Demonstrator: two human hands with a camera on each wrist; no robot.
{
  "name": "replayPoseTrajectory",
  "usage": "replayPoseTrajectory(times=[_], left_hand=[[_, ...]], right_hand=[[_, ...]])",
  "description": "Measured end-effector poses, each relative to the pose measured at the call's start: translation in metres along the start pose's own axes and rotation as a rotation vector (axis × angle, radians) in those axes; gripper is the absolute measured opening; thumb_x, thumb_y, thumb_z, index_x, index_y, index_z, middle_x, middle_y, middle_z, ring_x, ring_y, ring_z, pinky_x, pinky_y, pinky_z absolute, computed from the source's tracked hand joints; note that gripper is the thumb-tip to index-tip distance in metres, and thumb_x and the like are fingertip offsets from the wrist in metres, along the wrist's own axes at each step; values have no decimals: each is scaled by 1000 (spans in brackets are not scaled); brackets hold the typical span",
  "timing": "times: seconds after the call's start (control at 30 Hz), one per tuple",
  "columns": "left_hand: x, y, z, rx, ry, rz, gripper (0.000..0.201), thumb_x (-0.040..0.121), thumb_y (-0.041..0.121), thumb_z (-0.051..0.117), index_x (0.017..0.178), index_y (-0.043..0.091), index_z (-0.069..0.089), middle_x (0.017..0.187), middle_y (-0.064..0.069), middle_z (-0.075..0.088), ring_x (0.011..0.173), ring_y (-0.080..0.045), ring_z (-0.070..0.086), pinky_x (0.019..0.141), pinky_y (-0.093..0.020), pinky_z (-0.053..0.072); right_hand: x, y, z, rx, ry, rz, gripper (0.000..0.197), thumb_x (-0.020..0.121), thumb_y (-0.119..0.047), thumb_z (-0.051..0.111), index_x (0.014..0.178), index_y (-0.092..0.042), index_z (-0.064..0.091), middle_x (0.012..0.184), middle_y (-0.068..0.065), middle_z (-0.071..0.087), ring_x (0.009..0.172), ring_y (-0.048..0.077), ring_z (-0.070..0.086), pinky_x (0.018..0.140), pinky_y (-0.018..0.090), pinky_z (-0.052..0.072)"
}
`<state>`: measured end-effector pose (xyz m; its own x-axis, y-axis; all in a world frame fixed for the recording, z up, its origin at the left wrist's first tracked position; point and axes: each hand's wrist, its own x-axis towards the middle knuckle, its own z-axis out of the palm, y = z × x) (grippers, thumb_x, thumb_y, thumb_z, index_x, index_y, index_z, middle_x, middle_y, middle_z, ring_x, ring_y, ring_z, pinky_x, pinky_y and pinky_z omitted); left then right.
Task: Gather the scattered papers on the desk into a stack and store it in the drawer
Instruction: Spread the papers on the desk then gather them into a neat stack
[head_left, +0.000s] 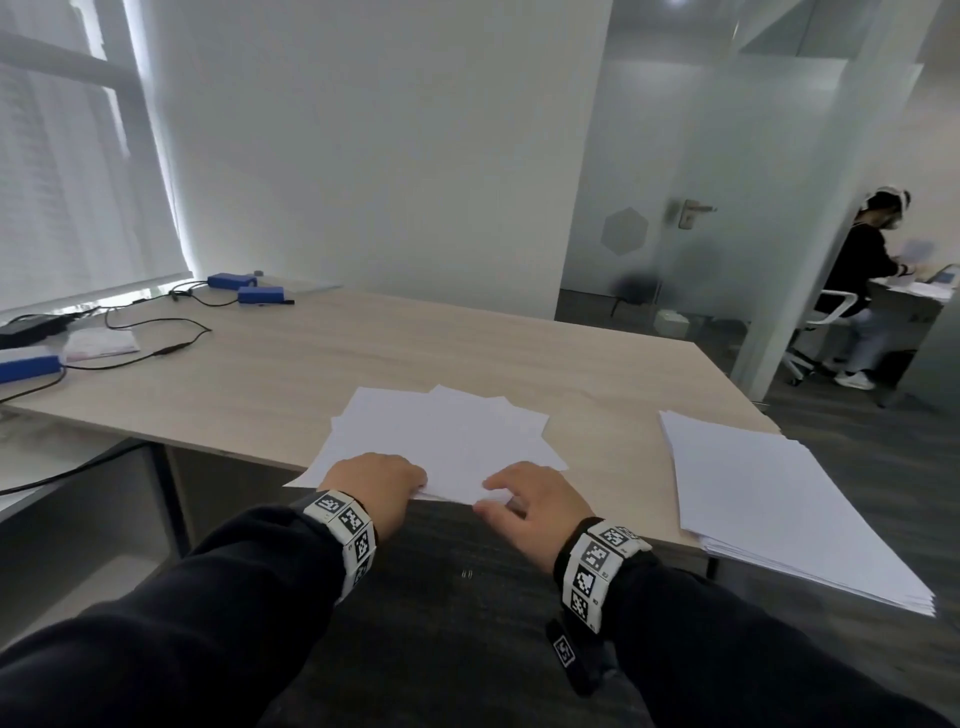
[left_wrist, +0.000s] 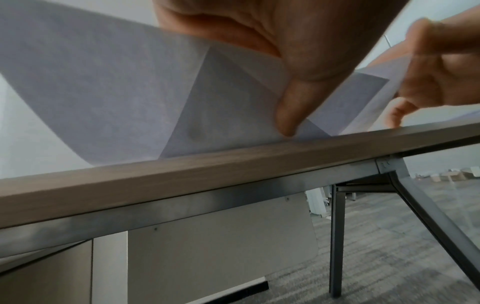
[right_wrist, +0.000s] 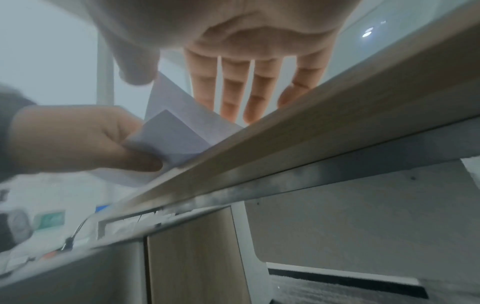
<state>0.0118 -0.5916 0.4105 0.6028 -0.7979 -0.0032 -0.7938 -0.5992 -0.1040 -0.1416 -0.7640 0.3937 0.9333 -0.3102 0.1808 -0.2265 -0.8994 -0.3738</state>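
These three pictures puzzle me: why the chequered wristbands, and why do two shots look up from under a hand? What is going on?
No machine here: a person wears three cameras. The head view looks down at both hands; the other two sit on the wrists and look along the fingers, hence the odd angle. The chequered bands carry printed marker squares.

On the desk lie loosely overlapping white papers, hanging over its near edge. The left hand pinches their near edge, thumb underneath. The right hand hovers beside it, fingers straight, gripping nothing. A separate paper stack sits at the right; blue boxes with cables lie far left.
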Motion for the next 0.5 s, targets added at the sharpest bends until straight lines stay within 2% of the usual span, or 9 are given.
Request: replayPoseTrajectory(times=[0.03, 0.07, 0.1, 0.17, 0.27, 0.37, 0.43, 0.5], left_hand=[[1, 0, -2, -19, 21, -9, 25, 91, 18, 48, 107, 32, 62, 115, 6, 64, 105, -20, 61, 89, -38, 51], [1, 1, -3, -47, 49, -16, 19, 95, 26, 46, 104, 31, 63, 111, 6, 66, 101, -20, 61, 86, -36, 51], [1, 2, -4, -81, 82, -20, 21, 99, 34, 43, 101, 29, 63, 106, 6, 66, 96, -19, 61, 83, -34, 49], [3, 2, -4, -149, 132, -30, 32, 103, 43, 35, 91, 28, 61, 96, 5, 65, 87, -17, 59, 76, -31, 43], [7, -5, -7, -282, 208, -41, 28, 103, 39, 36, 85, 30, 55, 93, 4, 65, 85, -18, 57, 76, -31, 41], [9, -22, -6, -330, 291, -18, 27, 102, 37, 41, 104, 30, 68, 110, 9, 67, 105, -19, 59, 91, -36, 42], [5, -33, -1, -344, 366, 4, 25, 101, 38, 47, 111, 40, 70, 123, 21, 62, 124, -11, 51, 104, -40, 30], [-1, -43, 3, -331, 342, -4, 26, 98, 33, 51, 111, 48, 68, 131, 26, 55, 132, -5, 41, 107, -39, 21]], right_hand=[[-1, 3, -1, 94, 73, 54, 48, 89, -70, 37, 94, -31, 63, 100, -12, 64, 93, 8, 59, 90, 39, 51], [-2, 6, -3, 172, 126, 119, 53, 91, -69, 33, 79, -25, 60, 83, -9, 63, 77, 10, 59, 82, 40, 53], [-2, 8, -5, 246, 157, 178, 62, 92, -70, 28, 69, -21, 58, 71, -5, 64, 68, 13, 60, 78, 39, 54], [-2, 12, -6, 361, 185, 264, 75, 93, -71, 23, 58, -17, 62, 59, 1, 67, 61, 16, 65, 77, 36, 55], [-4, 14, -4, 458, 158, 302, 77, 93, -71, 28, 56, -15, 66, 56, 0, 69, 53, 14, 65, 74, 38, 57], [-8, 16, 2, 478, 103, 306, 73, 92, -70, 32, 61, -14, 68, 60, -1, 71, 49, 16, 65, 71, 39, 59], [-10, 16, 5, 495, 66, 311, 72, 92, -70, 32, 65, -15, 69, 64, -2, 73, 51, 18, 67, 73, 39, 59], [-10, 16, 9, 524, 30, 320, 72, 92, -71, 32, 68, -15, 70, 67, -3, 74, 54, 19, 69, 75, 40, 59]])
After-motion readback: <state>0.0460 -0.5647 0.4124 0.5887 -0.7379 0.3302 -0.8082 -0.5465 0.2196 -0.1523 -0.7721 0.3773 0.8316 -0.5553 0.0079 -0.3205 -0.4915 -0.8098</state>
